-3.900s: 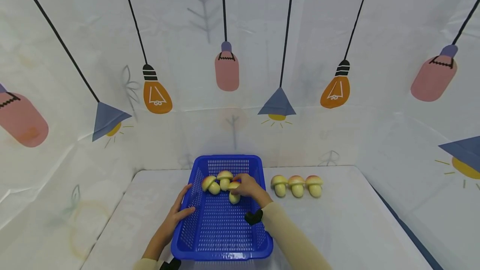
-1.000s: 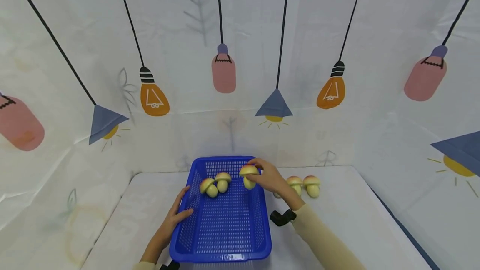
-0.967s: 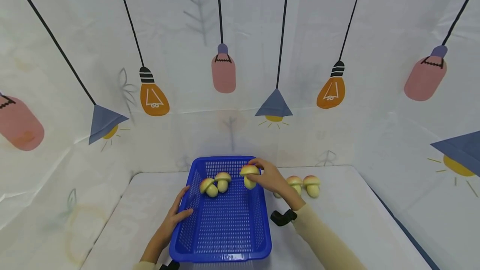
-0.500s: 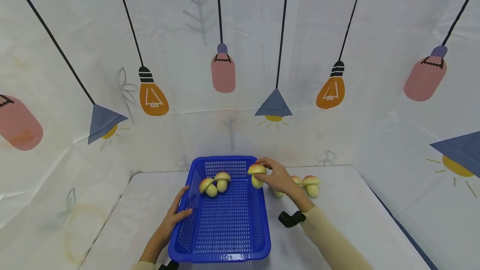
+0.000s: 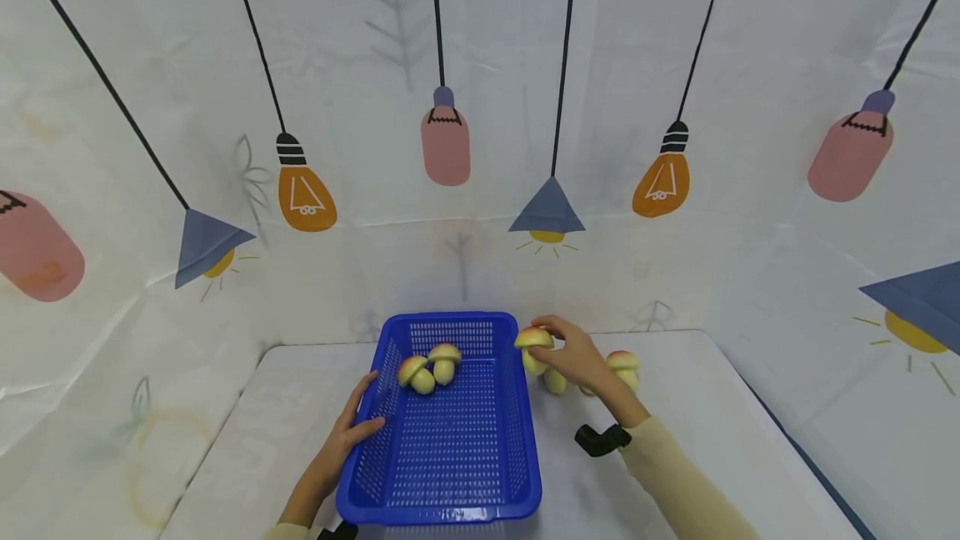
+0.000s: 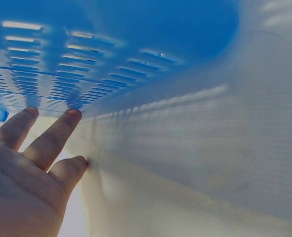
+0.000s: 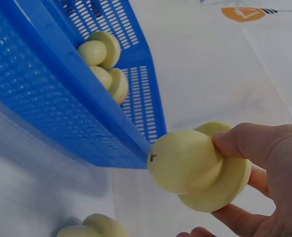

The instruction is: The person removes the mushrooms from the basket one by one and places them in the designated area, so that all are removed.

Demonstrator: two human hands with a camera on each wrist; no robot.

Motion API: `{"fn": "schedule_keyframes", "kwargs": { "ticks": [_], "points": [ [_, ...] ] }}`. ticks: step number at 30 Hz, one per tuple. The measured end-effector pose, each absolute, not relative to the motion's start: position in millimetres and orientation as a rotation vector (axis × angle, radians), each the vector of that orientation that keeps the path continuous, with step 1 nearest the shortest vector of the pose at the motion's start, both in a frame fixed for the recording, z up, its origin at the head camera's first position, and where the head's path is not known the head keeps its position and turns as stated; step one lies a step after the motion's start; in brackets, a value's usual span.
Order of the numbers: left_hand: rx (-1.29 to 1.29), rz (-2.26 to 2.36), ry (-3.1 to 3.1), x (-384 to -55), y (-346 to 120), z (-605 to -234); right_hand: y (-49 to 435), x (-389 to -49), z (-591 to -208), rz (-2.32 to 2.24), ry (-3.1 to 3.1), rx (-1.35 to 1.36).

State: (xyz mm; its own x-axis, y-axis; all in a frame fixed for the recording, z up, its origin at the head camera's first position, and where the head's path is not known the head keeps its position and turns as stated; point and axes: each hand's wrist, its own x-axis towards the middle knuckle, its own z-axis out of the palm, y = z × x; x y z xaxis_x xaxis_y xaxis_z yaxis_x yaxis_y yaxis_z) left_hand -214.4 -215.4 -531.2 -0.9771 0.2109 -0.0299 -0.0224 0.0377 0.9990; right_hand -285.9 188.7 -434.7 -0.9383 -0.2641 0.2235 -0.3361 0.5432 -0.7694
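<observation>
My right hand [image 5: 577,354] pinches a toy mushroom [image 5: 533,337] with a reddish-yellow cap and pale stem, just outside the blue basket's right rim. In the right wrist view, the thumb lies on the held mushroom [image 7: 185,160] near where stem meets cap. My left hand [image 5: 341,438] holds the left side of the blue plastic basket [image 5: 438,515], thumb over the rim. The left wrist view has its fingers [image 6: 54,138] against the outer wall. Inside the basket lie two toy mushrooms, one tilted [image 5: 416,375] and one more upright [image 5: 445,362].
On the white table [image 5: 675,440], right of the basket, stand more toy mushrooms, partly hidden by the right hand and forearm: one stem [image 5: 555,382] shows below the hand, another mushroom [image 5: 622,365] farther right. A white sheet with printed lamps [image 5: 547,207] rises behind.
My right hand has lifted a toy mushroom from among those in the basket and carried it right, past the rim. The left hand and basket have stayed nearly in place.
</observation>
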Motion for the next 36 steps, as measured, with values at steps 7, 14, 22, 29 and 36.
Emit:
{"fn": "schedule_keyframes", "kwargs": {
  "ticks": [7,14,22,29,36],
  "points": [
    [0.197,2.055,2.14,-214.2,-215.4,-531.1,202.1,-284.4,-431.2,1.307,-2.718,0.494],
    [0.211,2.06,2.127,-214.8,-216.6,-532.6,217.8,-287.0,-435.7,1.304,-2.724,0.458],
    [0.204,2.059,2.124,-215.0,-216.9,-532.8,234.5,-286.2,-438.4,1.288,-2.743,0.41],
    [0.185,2.057,2.135,-215.9,-214.8,-532.1,249.8,-285.4,-440.0,1.201,-2.771,0.389],
    [0.179,2.058,2.147,-214.9,-215.4,-532.5,264.9,-284.8,-441.1,1.184,-2.779,0.349]
  ]
}}
